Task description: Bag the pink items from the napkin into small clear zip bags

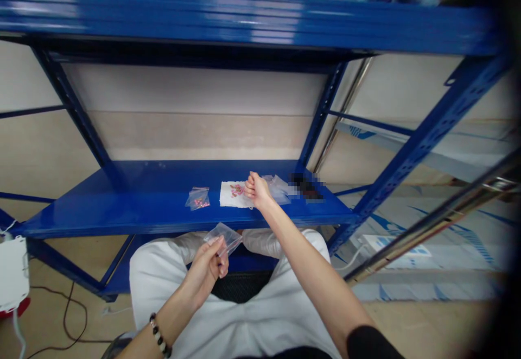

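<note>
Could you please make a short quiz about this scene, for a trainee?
1. Multiple choice: What does the left hand hold?
A) a clear plastic bag
B) a screwdriver
C) a pair of scissors

2. True or false: The beaded bracelet is on the right wrist.

3. Short answer: The right hand is at the edge of the white paper sheet on the blue metal shelf. What lies on this sheet?

Key:
1. A
2. False, it is on the left wrist.
3. Small pink pieces; their exact kind is too small to tell.
</note>
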Action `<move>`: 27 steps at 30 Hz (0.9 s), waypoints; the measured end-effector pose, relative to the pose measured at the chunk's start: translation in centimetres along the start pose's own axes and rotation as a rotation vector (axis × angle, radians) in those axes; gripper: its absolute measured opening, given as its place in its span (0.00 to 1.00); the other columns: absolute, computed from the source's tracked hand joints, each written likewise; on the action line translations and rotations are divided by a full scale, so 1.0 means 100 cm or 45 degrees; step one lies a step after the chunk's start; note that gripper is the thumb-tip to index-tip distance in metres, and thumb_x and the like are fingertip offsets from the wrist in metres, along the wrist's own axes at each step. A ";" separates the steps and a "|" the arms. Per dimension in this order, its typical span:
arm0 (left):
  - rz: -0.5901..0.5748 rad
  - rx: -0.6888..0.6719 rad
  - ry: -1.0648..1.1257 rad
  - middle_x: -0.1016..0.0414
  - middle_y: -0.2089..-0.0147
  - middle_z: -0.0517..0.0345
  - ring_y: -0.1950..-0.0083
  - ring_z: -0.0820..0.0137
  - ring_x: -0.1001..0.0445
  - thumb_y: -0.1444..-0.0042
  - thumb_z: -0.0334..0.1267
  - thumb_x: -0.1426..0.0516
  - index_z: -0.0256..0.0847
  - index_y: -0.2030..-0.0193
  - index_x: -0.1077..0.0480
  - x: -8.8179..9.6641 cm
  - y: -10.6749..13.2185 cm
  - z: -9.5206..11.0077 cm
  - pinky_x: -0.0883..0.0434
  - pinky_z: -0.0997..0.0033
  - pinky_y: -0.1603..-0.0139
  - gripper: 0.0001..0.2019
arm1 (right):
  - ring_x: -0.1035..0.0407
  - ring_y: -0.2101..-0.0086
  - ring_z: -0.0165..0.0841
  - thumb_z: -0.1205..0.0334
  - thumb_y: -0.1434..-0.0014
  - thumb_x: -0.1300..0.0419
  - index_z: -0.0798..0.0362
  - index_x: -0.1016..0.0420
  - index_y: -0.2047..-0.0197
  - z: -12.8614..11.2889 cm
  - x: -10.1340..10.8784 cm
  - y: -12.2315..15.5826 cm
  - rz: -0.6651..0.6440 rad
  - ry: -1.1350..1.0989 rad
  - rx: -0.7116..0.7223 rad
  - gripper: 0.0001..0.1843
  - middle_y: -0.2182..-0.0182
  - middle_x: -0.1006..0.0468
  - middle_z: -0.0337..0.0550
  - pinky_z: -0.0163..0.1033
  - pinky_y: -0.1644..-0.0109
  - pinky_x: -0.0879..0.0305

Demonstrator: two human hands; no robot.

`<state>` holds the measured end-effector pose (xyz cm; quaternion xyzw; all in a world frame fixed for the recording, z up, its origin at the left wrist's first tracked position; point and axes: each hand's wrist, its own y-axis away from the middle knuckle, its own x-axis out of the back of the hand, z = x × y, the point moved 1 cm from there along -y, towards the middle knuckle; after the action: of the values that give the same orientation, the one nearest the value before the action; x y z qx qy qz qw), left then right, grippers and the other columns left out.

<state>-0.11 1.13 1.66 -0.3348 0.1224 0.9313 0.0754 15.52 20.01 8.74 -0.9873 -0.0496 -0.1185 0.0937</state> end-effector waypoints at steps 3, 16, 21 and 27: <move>0.014 0.022 -0.010 0.38 0.80 0.66 0.82 0.80 0.41 0.43 0.48 0.38 0.39 0.70 0.40 0.002 -0.002 -0.002 0.46 0.78 0.81 0.18 | 0.54 0.86 0.24 0.51 0.40 0.43 0.50 0.50 0.86 0.000 -0.001 -0.037 -0.120 0.314 0.037 0.29 0.91 0.53 0.30 0.34 0.79 0.56; 0.027 0.042 -0.009 0.39 0.81 0.66 0.82 0.79 0.42 0.45 0.50 0.37 0.39 0.70 0.39 0.005 -0.007 -0.001 0.48 0.77 0.82 0.18 | 0.32 0.75 0.27 0.71 0.47 0.38 0.58 0.20 0.70 0.003 0.006 -0.070 -0.722 1.058 0.230 0.05 0.72 0.19 0.44 0.31 0.71 0.43; 0.040 0.047 -0.011 0.39 0.80 0.66 0.82 0.79 0.42 0.46 0.49 0.36 0.39 0.70 0.39 0.003 -0.004 0.000 0.48 0.77 0.82 0.18 | 0.30 0.74 0.28 0.72 0.47 0.39 0.59 0.18 0.66 0.005 0.011 -0.070 -0.727 1.050 0.310 0.08 0.70 0.18 0.45 0.30 0.71 0.42; 0.043 0.060 -0.026 0.39 0.81 0.66 0.82 0.79 0.42 0.47 0.49 0.36 0.39 0.70 0.39 0.002 -0.005 0.001 0.49 0.78 0.82 0.19 | 0.31 0.74 0.27 0.75 0.50 0.39 0.58 0.17 0.66 0.018 0.013 -0.075 -0.677 1.012 0.352 0.11 0.72 0.19 0.43 0.30 0.71 0.43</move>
<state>-0.21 1.63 1.53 -0.3212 0.1489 0.9327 0.0688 16.28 27.80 8.59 -0.7972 -0.2754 -0.4979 0.2019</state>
